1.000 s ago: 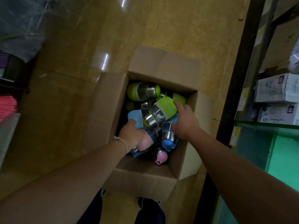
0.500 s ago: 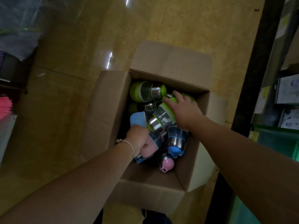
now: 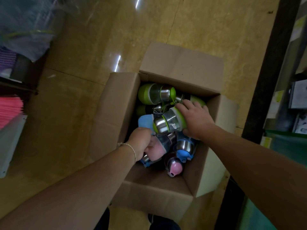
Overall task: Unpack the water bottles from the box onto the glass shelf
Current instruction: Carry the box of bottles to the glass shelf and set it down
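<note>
An open cardboard box [image 3: 119,103] stands on the floor, holding several water bottles with green, blue and pink ends. My right hand [image 3: 196,120] grips a green-and-steel bottle [image 3: 167,122] lying across the top of the pile. My left hand [image 3: 141,141] grips the pink end of a clear bottle [image 3: 157,149] at the box's left side. A second green bottle [image 3: 156,93] lies at the back, a blue-capped one [image 3: 184,149] and a pink-capped one [image 3: 174,167] lie at the front. The green glass shelf [image 3: 285,138] shows at the right edge.
A dark shelf upright [image 3: 269,67] stands right of the box, with white cartons [image 3: 299,95] behind it. Bagged goods [image 3: 25,30] and pink items [image 3: 10,108] sit at the left. The glossy tan floor [image 3: 74,113] surrounds the box. My feet show below it.
My right hand slid from the right of the pile onto the green bottle and closed round it. My left hand kept its hold on the pink-ended bottle. The camera shifted left.
</note>
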